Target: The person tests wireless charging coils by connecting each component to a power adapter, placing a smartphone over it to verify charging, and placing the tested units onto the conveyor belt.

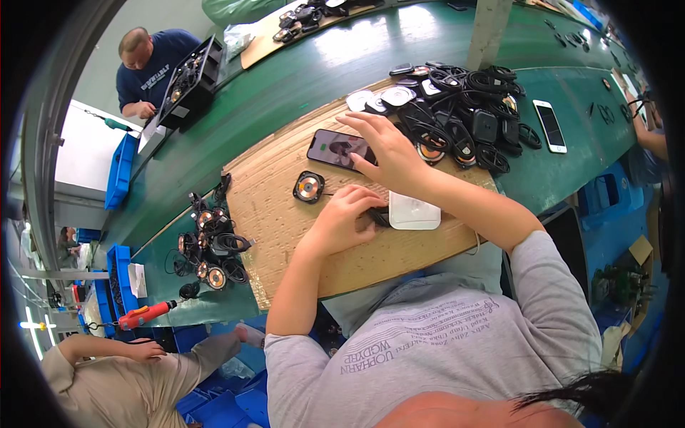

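Observation:
My left hand (346, 217) is curled on the cardboard with its fingers round a bundle of black cable (380, 216). Beside that cable lies a white rounded square box or pad (414, 212). Over a phone (332, 148) with a lit screen reaches my right hand (392, 153), its fingers apart and nothing held. A fingertip is at the screen; whether it touches, I cannot tell. Left of the phone, a square black charger puck (309, 187) shows its copper coil. Its cable runs toward my left hand.
Black-cabled pucks form a large heap (471, 118) at the far right and a smaller pile (211, 242) at left. A white phone (549, 126) lies on the green bench. A red power screwdriver (146, 314) hangs left. Co-workers sit around, one beside a black crate (191, 82).

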### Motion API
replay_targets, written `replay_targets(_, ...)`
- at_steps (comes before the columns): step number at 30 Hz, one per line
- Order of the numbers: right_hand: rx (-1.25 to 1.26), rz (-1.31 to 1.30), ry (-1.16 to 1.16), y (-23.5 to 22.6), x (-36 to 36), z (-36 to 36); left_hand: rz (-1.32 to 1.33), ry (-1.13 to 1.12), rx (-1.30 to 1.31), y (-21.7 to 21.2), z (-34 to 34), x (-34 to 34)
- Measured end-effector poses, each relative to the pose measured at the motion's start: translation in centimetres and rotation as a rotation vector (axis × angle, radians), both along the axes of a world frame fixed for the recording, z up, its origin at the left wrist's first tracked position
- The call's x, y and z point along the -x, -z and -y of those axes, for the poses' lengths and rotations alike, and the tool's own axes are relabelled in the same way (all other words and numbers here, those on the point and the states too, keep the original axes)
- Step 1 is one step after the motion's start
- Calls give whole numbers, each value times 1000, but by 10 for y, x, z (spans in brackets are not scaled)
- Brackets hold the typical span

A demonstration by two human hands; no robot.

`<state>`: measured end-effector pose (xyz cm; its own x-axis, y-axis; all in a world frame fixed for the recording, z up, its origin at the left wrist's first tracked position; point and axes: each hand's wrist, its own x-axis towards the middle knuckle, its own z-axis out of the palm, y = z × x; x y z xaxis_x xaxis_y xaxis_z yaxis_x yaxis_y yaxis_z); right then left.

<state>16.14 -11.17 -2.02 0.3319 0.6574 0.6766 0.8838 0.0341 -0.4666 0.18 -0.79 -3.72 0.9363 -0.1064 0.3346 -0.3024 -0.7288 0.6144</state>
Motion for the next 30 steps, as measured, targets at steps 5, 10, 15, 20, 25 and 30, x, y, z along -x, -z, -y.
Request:
replay_targets(5,641,-38,-288,-41,3,54,11,-8,-73,19,-12,0)
replay_targets(10,520,240,50,20,39,105,84,-44,-190,17,-4,-6)
replay_targets(15,476,105,44,20,47,117,86,-225,-434,21,-6,-4)
replay_targets(20,378,-19,106,34,46,133,282,-543,54,-11,-52,18)
replay_targets(25,402,-28,157,31,50,138,582,-954,-80,-76,-98,54)
replay_targets(30,386,-58,107,33,49,136,386,-1347,181,-117,-160,121)
